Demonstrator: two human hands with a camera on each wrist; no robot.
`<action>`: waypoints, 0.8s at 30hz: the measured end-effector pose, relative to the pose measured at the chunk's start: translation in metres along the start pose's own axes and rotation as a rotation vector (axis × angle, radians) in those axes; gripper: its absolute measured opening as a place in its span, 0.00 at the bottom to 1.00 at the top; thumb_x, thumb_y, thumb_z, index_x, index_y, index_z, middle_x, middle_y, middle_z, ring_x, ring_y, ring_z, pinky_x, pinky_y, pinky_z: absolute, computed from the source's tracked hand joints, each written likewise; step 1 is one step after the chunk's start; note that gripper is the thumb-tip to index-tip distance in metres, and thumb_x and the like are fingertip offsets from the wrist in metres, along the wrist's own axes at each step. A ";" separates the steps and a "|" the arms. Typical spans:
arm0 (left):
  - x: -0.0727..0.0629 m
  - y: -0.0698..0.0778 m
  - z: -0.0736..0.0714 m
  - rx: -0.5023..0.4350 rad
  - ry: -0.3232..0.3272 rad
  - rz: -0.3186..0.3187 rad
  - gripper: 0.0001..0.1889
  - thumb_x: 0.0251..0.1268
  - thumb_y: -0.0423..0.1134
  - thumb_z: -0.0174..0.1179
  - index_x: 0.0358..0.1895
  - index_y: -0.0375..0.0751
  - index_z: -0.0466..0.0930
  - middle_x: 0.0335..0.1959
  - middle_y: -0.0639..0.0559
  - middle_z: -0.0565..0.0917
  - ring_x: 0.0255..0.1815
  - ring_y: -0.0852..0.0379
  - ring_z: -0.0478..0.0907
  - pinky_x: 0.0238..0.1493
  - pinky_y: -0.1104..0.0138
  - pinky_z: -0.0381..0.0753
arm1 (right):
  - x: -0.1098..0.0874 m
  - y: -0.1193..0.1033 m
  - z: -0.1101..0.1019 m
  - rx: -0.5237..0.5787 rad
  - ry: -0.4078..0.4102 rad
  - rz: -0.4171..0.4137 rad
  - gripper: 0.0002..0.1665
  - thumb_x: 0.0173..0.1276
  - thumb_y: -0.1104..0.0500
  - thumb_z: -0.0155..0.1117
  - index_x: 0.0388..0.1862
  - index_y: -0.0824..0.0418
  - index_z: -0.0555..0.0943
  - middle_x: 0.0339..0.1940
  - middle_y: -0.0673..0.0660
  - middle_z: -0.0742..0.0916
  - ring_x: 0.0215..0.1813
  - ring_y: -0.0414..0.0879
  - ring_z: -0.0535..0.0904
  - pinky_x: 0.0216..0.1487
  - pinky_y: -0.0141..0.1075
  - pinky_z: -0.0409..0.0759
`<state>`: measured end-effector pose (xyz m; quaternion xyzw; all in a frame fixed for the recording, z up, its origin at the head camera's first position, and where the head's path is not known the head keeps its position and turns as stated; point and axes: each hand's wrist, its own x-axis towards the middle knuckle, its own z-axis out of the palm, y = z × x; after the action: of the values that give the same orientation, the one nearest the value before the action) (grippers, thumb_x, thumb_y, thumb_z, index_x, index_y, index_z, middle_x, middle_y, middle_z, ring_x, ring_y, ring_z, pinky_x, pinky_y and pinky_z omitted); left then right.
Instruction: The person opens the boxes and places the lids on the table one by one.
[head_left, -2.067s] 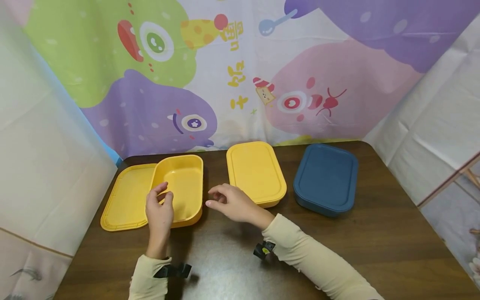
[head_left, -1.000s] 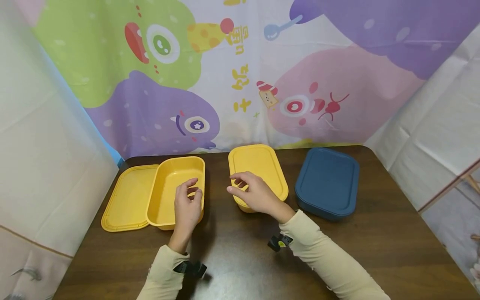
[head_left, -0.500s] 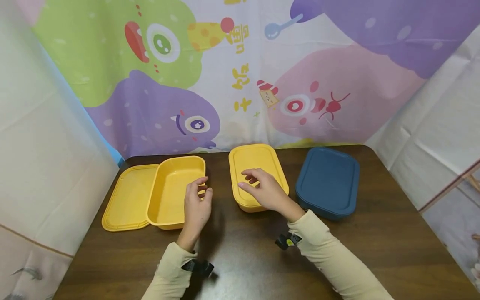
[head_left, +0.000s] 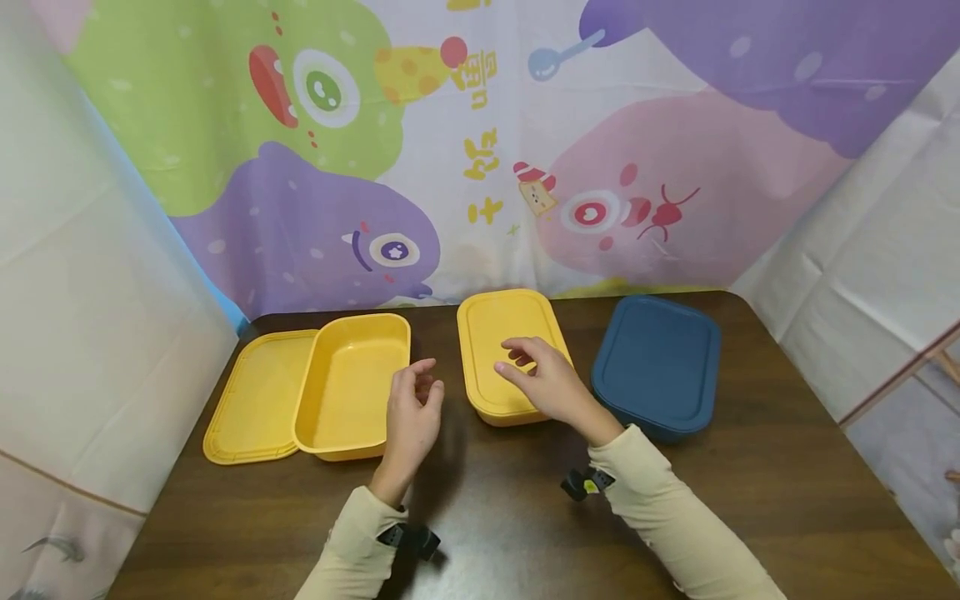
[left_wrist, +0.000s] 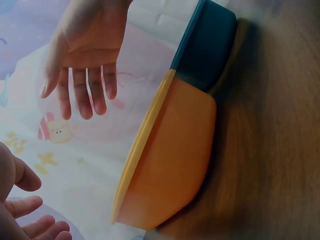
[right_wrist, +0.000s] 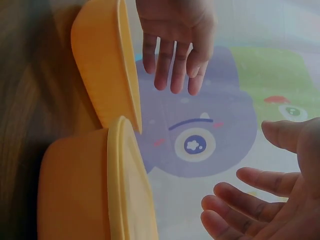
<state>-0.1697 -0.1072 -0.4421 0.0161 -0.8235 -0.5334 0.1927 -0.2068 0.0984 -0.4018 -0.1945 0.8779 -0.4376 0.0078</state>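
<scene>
Just right of the uncovered yellow lunch box (head_left: 345, 392), my left hand (head_left: 412, 417) hovers with loosely bent fingers and holds nothing. My right hand (head_left: 549, 382) is over the near right part of the lidded yellow lunch box (head_left: 498, 333), its fingers relaxed around nothing. In the right wrist view, that hand (right_wrist: 265, 190) appears raised above the lidded box (right_wrist: 75, 185), apart from it. A loose yellow lid (head_left: 258, 400) lies at the left, partly hidden by the uncovered box. The left wrist view shows the left hand (left_wrist: 25, 205) only in part.
A dark blue lidded lunch box (head_left: 656, 362) stands at the right of the brown table (head_left: 510, 517). Behind the boxes hangs a cartoon-printed cloth (head_left: 480, 250). White cloth walls (head_left: 112, 250) close off both sides.
Both hands have moved right: the left from over the uncovered box to its right side, the right from between the yellow boxes to over the lidded one. The boxes stay in place.
</scene>
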 end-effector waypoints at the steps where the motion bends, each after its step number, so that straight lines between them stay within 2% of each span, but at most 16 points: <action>1: 0.000 0.000 0.001 0.004 -0.004 0.000 0.16 0.64 0.29 0.57 0.55 0.32 0.76 0.48 0.34 0.76 0.47 0.40 0.77 0.51 0.49 0.78 | 0.000 0.001 -0.001 0.000 0.006 -0.002 0.27 0.71 0.50 0.61 0.63 0.63 0.76 0.54 0.65 0.82 0.54 0.54 0.78 0.53 0.47 0.80; 9: -0.004 0.000 0.011 0.008 -0.037 -0.001 0.16 0.64 0.29 0.57 0.55 0.32 0.76 0.48 0.36 0.76 0.47 0.42 0.77 0.52 0.51 0.79 | -0.003 0.010 -0.009 -0.006 0.054 0.011 0.26 0.70 0.51 0.62 0.62 0.64 0.76 0.55 0.65 0.83 0.56 0.55 0.78 0.53 0.49 0.80; 18: -0.007 -0.002 0.021 0.035 -0.082 -0.008 0.16 0.66 0.31 0.57 0.56 0.34 0.76 0.49 0.35 0.76 0.48 0.42 0.78 0.52 0.52 0.79 | -0.008 0.020 -0.011 -0.027 0.064 0.032 0.28 0.70 0.49 0.61 0.63 0.64 0.75 0.58 0.66 0.81 0.60 0.58 0.77 0.58 0.52 0.77; 24: -0.007 -0.006 0.027 0.045 -0.090 -0.018 0.16 0.66 0.32 0.57 0.56 0.34 0.76 0.54 0.37 0.74 0.50 0.43 0.77 0.52 0.52 0.79 | -0.010 0.028 -0.010 -0.050 0.073 0.049 0.30 0.70 0.47 0.61 0.64 0.64 0.74 0.57 0.65 0.80 0.60 0.58 0.76 0.60 0.54 0.75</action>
<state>-0.1730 -0.0844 -0.4594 0.0041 -0.8429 -0.5166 0.1503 -0.2089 0.1243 -0.4188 -0.1568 0.8927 -0.4222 -0.0185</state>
